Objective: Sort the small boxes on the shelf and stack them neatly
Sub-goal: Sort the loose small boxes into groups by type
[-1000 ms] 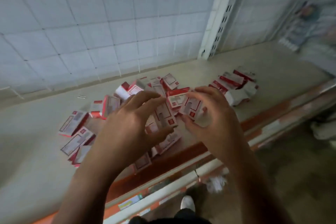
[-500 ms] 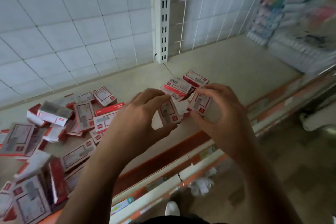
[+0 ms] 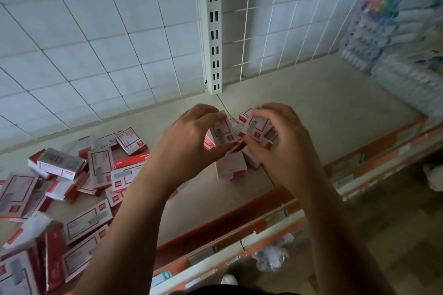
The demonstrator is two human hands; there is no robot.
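The job looks barely begun: the left hand (image 3: 189, 146) and right hand (image 3: 282, 151) each keep a closed grip on one small box (image 3: 221, 132) and a second box (image 3: 257, 127) above a few gathered boxes (image 3: 231, 167) mid-shelf (image 3: 323, 127), while the loose heap (image 3: 72, 187) lies unsorted to the left.

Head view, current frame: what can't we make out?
All head view.
1. Small pile beneath the held boxes: left hand and right hand cover it, count unclear.
2. Loose boxes: print too small, blurred.
3. Bottom-left boxes: cut by frame edge.
4. Pen packs far right: blurred.
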